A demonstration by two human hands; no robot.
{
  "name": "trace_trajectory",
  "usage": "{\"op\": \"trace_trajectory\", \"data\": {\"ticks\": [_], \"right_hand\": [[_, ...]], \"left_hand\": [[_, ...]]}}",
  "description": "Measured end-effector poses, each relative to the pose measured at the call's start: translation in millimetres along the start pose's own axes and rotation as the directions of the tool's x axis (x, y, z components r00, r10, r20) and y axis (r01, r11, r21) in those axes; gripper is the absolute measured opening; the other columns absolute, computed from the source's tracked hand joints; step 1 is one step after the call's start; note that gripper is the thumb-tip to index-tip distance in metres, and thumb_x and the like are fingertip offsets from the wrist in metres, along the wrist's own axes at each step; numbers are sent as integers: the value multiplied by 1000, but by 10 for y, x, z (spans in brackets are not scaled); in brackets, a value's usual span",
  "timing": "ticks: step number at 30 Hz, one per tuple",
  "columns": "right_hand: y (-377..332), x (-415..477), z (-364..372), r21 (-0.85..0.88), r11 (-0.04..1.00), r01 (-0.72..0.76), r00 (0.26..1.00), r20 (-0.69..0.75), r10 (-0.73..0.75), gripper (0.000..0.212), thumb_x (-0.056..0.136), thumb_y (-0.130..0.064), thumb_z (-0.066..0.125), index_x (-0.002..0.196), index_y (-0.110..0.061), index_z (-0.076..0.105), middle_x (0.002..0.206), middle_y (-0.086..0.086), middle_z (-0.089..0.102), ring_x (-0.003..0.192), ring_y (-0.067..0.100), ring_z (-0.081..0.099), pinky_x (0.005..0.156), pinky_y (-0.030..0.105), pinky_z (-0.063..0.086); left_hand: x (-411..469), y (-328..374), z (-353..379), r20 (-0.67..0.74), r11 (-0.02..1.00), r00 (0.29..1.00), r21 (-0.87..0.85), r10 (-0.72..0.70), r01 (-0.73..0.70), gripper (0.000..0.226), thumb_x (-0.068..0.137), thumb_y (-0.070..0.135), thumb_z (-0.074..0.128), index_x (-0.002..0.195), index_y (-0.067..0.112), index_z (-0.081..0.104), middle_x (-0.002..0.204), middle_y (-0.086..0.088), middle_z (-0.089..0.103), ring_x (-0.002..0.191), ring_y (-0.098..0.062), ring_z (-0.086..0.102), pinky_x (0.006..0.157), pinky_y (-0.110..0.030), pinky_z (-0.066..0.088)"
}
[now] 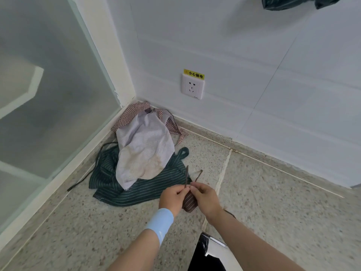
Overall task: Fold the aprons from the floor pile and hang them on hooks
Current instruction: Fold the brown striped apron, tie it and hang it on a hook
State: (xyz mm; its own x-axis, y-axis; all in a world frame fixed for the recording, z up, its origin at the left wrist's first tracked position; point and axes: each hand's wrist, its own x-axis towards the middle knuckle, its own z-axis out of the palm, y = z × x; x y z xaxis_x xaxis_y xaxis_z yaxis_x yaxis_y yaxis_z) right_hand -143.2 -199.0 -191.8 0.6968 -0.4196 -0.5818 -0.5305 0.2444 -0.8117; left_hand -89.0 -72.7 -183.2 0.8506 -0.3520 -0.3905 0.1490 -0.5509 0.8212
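Brown-striped apron [189, 201], folded small, held low over the floor between both hands. Left hand [172, 198] and right hand [207, 200] each pinch one of its tie straps [186, 177]. Risk: thin straps slipping, so the bundle unfolds onto the green-striped apron [136, 189] in the corner pile.

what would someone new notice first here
At lower centre, the left hand and right hand pinch the thin ties of a brown striped apron. Behind them, in the corner, a pale apron lies atop a green striped apron. Above, a white socket carries a yellow label.
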Motion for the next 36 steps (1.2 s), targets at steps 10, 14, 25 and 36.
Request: {"op": "trace_trajectory", "data": {"ticks": [10, 14, 25, 36], "right_hand": [[192, 135, -107, 289, 934, -209, 965, -92, 244, 12, 94, -14, 68, 95, -5, 75, 92, 10, 77, 88, 24, 69, 89, 44, 58], [279, -11, -223, -213, 951, 224, 969, -53, -241, 16, 94, -9, 65, 81, -16, 70, 81, -6, 71, 78, 11, 64, 71, 22, 51], [120, 55, -361, -664, 362, 655, 744, 480, -465, 19, 103, -20, 51, 97, -12, 66, 89, 3, 68, 76, 10, 61, 69, 24, 49], [45, -18, -50, -484, 874, 53, 999, 22, -48, 7, 86, -26, 76, 80, -24, 79, 72, -10, 71, 63, 2, 62, 52, 13, 47]], "left_hand": [[136, -105, 208, -20, 953, 997, 297, 70, -61, 26, 99, 38, 53, 87, 35, 77, 79, 13, 70, 86, -14, 53, 77, -33, 50], [218, -39, 202, 1, 954, 1000, 299, -26, 25, 37, 96, 37, 56, 68, 17, 69, 63, -2, 64, 64, -18, 60, 66, -41, 51], [145, -121, 51, 304, 870, 946, 431, 111, -240, 28, 100, 33, 54, 102, 18, 78, 106, 2, 69, 100, -16, 58, 95, -34, 46], [-208, -290, 90, -11, 810, 943, 515, 333, -280, 34, 95, 20, 59, 129, 21, 60, 109, 4, 66, 92, -15, 65, 77, -34, 57]]}}
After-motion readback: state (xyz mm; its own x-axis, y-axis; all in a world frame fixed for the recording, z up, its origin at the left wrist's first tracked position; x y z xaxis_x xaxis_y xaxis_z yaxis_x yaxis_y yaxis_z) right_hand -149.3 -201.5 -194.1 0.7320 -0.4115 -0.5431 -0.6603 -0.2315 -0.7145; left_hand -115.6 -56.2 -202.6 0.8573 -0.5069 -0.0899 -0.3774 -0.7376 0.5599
